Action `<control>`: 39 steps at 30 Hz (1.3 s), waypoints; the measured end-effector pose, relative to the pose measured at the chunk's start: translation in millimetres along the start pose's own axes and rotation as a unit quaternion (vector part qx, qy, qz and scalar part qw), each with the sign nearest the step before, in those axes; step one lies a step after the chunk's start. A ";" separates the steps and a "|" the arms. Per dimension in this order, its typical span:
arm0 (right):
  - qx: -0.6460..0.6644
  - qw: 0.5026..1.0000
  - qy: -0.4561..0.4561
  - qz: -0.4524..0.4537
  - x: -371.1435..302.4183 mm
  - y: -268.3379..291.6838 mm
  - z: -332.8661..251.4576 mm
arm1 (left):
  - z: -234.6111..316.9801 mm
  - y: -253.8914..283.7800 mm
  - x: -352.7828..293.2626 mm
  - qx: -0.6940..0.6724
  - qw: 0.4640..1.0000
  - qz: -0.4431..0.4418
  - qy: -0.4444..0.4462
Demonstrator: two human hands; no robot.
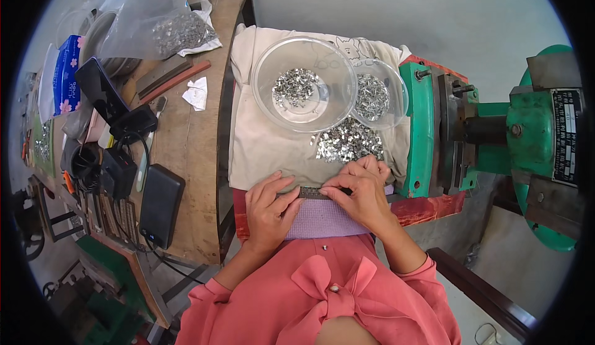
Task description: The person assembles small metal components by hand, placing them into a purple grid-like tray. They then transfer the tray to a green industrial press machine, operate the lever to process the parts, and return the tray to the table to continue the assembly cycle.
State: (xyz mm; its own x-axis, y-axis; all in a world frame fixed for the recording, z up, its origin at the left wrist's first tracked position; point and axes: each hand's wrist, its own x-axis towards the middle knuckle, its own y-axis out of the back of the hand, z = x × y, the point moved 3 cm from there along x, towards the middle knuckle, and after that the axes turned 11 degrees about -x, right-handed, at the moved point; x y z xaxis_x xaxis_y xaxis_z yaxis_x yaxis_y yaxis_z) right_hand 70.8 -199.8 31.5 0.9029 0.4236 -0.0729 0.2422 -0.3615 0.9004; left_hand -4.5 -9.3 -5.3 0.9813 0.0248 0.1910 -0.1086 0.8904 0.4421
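Note:
A narrow dark strip (312, 192) with a row of small notches or parts along it lies crosswise at the near edge of the cloth. My left hand (268, 208) grips its left end, thumb and fingers closed on it. At the other end my right hand (364, 195) is closed, thumb and index finger pinched on the strip; any small part between those fingertips is hidden. Just beyond my right hand spreads a loose pile of small shiny metal pieces (349, 141). Behind it stand a large clear plastic bowl (263, 100) and a smaller clear bowl (400, 100), both holding similar pieces.
A green machine press (418, 134) borders the cloth (254, 159) on the right. On the wooden table (192, 221) at left lie a black power bank (162, 205) with cables, a phone (101, 89), a tissue pack (68, 75) and a plastic bag (145, 19) of metal pieces.

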 end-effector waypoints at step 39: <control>-0.023 1.000 -0.020 0.008 -9.7 8.9 13.6 | 0.6 0.2 0.8 0.002 1.000 -0.005 -0.005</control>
State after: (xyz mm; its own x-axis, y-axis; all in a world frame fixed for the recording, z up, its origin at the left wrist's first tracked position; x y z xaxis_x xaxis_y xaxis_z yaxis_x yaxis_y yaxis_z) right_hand 69.0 -218.4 34.4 0.9202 0.3843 -0.0744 0.2120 -0.3296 0.9200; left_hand -3.9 -9.4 -4.5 0.9805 0.0119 0.1960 -0.1001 0.8890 0.4468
